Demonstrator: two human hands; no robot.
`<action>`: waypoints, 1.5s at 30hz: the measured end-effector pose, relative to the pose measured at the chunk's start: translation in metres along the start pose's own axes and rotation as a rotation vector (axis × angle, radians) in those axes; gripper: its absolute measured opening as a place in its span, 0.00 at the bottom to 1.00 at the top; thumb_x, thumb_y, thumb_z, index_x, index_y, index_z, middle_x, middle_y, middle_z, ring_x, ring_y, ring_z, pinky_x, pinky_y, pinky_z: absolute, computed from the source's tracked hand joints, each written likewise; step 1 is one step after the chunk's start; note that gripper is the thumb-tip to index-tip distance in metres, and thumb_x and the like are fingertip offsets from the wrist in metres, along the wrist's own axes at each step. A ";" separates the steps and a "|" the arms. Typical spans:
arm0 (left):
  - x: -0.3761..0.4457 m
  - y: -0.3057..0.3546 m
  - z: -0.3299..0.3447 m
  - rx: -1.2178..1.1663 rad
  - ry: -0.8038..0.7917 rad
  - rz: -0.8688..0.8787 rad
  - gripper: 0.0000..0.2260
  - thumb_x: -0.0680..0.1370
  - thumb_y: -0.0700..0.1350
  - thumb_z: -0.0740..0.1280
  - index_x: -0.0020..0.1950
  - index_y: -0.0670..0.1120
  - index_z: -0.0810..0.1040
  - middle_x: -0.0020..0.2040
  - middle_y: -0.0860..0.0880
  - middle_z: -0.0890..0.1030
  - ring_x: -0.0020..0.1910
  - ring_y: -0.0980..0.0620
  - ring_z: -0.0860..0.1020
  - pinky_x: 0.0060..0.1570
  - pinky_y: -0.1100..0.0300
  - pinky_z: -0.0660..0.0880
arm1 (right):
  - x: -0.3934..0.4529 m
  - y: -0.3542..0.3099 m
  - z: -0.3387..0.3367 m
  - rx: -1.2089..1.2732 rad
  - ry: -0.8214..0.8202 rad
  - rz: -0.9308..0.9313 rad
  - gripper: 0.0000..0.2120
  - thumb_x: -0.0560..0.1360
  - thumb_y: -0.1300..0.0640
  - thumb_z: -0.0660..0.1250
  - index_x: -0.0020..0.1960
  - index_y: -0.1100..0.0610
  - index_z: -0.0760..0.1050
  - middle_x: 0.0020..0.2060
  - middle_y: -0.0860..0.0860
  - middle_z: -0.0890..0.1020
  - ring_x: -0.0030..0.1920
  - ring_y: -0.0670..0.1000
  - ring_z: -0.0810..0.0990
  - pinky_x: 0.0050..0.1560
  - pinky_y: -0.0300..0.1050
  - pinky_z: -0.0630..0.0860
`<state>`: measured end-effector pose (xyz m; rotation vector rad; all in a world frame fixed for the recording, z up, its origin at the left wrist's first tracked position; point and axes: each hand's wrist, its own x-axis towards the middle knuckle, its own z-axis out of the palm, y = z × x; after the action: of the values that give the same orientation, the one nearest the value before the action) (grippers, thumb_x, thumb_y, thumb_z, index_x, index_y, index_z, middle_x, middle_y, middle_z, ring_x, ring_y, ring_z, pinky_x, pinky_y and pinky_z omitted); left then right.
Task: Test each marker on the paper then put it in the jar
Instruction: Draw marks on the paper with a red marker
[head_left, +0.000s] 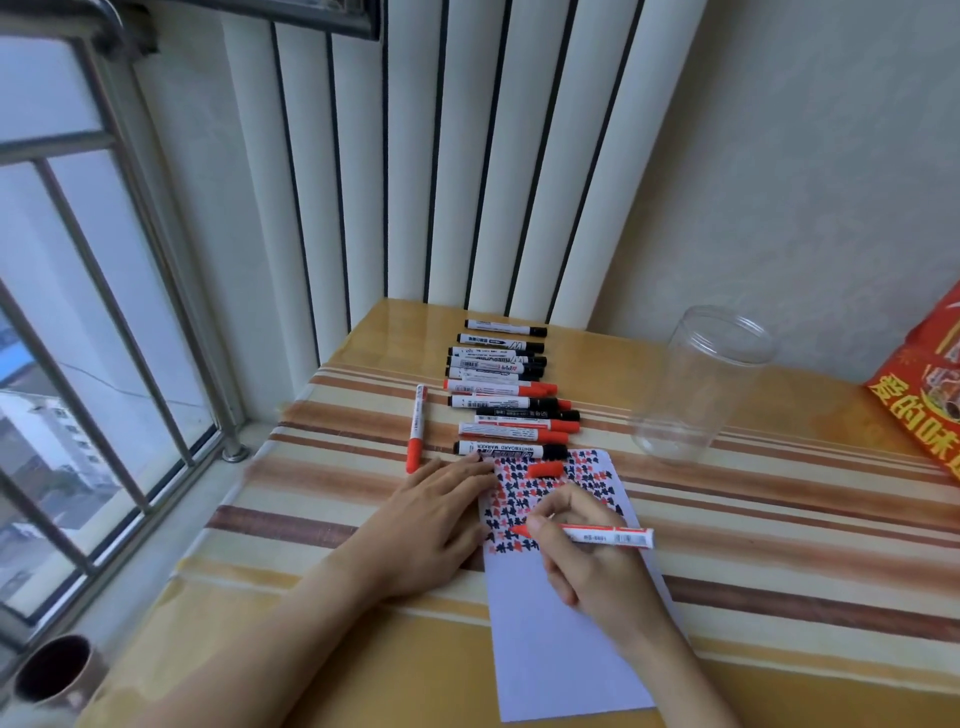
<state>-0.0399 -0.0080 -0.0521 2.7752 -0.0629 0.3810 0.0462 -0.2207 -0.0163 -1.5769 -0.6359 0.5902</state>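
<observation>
A white paper (561, 649) lies on the striped table, its upper half covered in red and black marks. My right hand (582, 561) grips an uncapped red marker (608, 535) with its tip on the paper. The red cap (544, 470) lies on the paper above. Flat and with straight fingers, my left hand (431, 519) presses the paper's left edge. A row of several capped black and red markers (506, 395) lies beyond the paper. One red marker (416, 428) lies apart on the left. The clear empty jar (701, 384) stands upright at the right.
A red printed bag (924, 395) sits at the table's right edge. A barred window (78, 312) runs along the left, with a brown cup (54, 675) on its sill. A ribbed white panel (467, 156) and wall stand behind the table.
</observation>
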 end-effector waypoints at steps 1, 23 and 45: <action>0.000 -0.001 0.000 -0.003 0.001 0.003 0.25 0.83 0.58 0.54 0.79 0.51 0.65 0.80 0.56 0.62 0.80 0.61 0.52 0.79 0.57 0.46 | 0.000 0.001 0.002 -0.030 -0.008 0.004 0.05 0.81 0.63 0.68 0.47 0.58 0.74 0.30 0.56 0.74 0.25 0.52 0.64 0.25 0.38 0.61; 0.001 0.001 -0.003 -0.028 -0.052 -0.050 0.32 0.79 0.65 0.51 0.81 0.54 0.61 0.81 0.58 0.60 0.80 0.63 0.49 0.79 0.58 0.44 | -0.007 -0.002 0.013 -0.185 -0.034 0.034 0.09 0.79 0.65 0.69 0.45 0.60 0.69 0.25 0.64 0.75 0.20 0.51 0.71 0.23 0.42 0.69; 0.002 0.002 -0.005 -0.028 -0.042 -0.052 0.32 0.78 0.66 0.53 0.80 0.54 0.62 0.81 0.57 0.60 0.80 0.63 0.51 0.76 0.65 0.41 | -0.006 0.000 0.012 -0.226 -0.042 0.045 0.08 0.78 0.64 0.70 0.45 0.61 0.71 0.24 0.58 0.76 0.22 0.53 0.72 0.23 0.43 0.70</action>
<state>-0.0396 -0.0079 -0.0460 2.7510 -0.0054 0.3064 0.0336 -0.2163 -0.0177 -1.7970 -0.7200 0.6022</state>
